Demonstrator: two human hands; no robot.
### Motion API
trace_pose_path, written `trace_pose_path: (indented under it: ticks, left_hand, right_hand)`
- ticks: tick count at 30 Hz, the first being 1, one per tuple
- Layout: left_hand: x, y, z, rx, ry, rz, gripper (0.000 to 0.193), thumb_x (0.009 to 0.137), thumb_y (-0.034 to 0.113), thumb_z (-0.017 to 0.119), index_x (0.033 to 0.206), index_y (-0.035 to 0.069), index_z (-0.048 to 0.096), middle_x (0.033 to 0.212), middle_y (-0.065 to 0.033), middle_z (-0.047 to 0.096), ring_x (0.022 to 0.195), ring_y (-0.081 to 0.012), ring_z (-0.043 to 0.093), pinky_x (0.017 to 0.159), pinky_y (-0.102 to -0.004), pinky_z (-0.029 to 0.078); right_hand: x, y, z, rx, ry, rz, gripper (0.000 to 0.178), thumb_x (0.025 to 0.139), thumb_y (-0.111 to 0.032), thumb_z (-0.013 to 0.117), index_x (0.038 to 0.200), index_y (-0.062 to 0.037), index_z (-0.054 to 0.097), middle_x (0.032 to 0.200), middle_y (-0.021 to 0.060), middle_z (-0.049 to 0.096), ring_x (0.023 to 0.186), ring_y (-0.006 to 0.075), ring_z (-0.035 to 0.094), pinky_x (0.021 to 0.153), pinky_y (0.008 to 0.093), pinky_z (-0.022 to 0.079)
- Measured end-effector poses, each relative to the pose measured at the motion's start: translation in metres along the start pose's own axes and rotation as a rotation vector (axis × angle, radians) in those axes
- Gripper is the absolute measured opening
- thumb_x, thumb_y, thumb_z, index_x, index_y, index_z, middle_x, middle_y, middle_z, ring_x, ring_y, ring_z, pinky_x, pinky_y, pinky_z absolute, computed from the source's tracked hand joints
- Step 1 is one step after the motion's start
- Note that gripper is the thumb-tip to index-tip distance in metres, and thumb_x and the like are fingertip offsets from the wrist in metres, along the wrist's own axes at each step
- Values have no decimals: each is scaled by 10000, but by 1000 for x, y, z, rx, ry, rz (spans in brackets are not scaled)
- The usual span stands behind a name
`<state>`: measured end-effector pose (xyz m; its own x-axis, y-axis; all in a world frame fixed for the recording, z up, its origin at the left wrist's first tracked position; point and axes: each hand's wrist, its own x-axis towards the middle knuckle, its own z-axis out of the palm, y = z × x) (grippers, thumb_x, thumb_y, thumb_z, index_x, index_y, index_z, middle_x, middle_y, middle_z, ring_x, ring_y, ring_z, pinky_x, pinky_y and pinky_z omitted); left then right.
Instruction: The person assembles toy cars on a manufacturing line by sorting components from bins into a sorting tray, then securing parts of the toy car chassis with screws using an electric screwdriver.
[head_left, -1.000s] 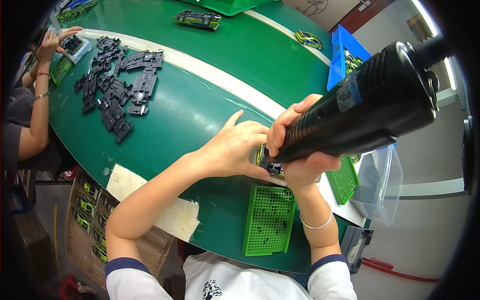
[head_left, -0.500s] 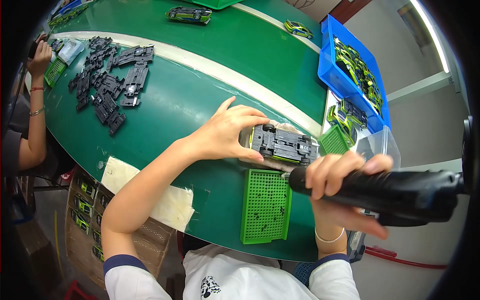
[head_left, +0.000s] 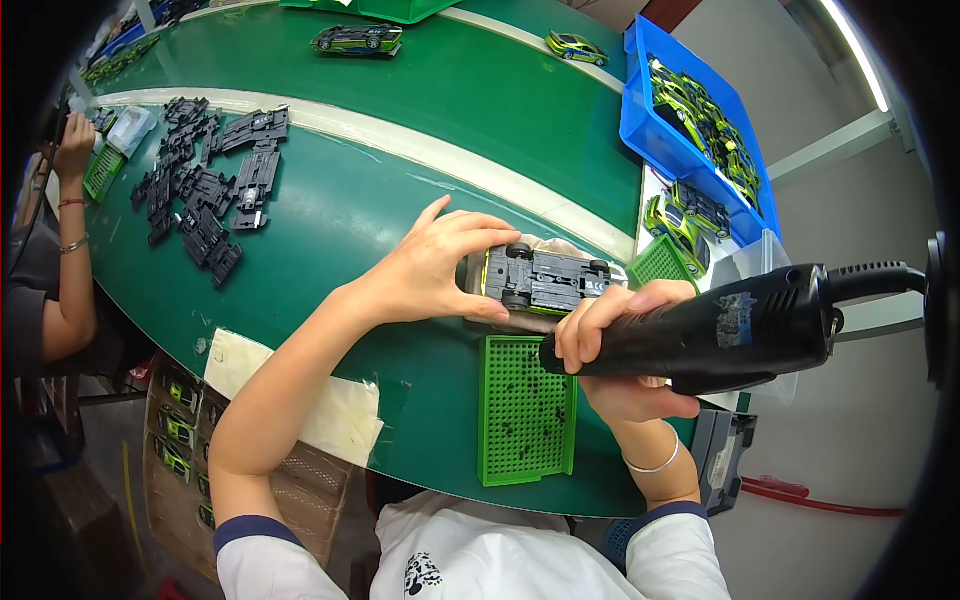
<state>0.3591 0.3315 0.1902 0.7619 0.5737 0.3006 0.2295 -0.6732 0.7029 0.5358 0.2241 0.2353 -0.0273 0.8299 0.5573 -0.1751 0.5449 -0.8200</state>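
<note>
An upside-down toy car [head_left: 560, 277] lies with its black chassis and wheels facing up on a pale cloth-covered holder [head_left: 480, 312]. My left hand [head_left: 445, 265] holds the car's left end between thumb and fingers. My right hand [head_left: 610, 345] is wrapped round a black electric screwdriver [head_left: 715, 330], its cable running off to the right. The screwdriver's front end points left, over the upper right corner of a green perforated tray [head_left: 487, 440]. Small dark pieces, probably screws, are scattered in that tray. The screwdriver's tip cannot be made out.
Loose black chassis plates [head_left: 205, 190] are piled at left. A blue bin [head_left: 632, 135] of green toy cars stands at far right, beside a small green basket [head_left: 660, 262]. A beige cloth [head_left: 300, 400] hangs over the near edge. A co-worker's hand [head_left: 75, 145] is at far left.
The screwdriver has swung slightly left over the green tray, its rear end now higher. My left hand keeps its hold on the toy car. The whole view has shifted a little.
</note>
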Motion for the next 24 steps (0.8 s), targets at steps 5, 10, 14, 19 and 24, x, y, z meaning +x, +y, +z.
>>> trace_pose_path:
  ticks: [5,10,14,19,24]
  left_hand:
    - [1,3,-3,15,-15,21,770,613,410,776,1250,91,484,1255,-84,493,1205,-244,427,1078,-516,151]
    - [3,14,1,30,81,133,676,598,377,787,1155,105,516,1268,-91,474,1227,-271,400,1062,-544,163]
    - [3,27,3,102,154,275,455,558,307,804,897,127,559,1265,-87,472,1239,-274,387,1056,-553,163]
    - [-1,46,19,246,100,352,287,598,334,773,718,140,599,1300,-64,470,1264,-267,376,1073,-560,101]
    - [-6,54,31,230,99,325,235,558,264,776,718,148,649,1341,-39,432,1303,-227,323,1065,-593,94]
  right_hand:
    - [2,-1,-1,-4,-4,-29,803,627,-798,456,1002,-104,304,614,68,465,444,166,468,430,281,437]
    - [3,5,-6,18,-77,-43,821,608,-794,478,1006,-96,310,619,73,474,455,167,473,434,274,434]
    - [2,-2,-7,-5,-94,15,827,597,-788,494,1007,-94,310,625,77,477,468,168,479,449,273,439]
    - [0,-13,1,-6,-14,118,831,573,-774,524,1010,-100,310,631,77,478,482,169,486,475,286,448]
    - [3,-16,-12,104,-119,1,841,556,-767,535,1016,-99,315,631,81,480,482,175,488,478,299,449]
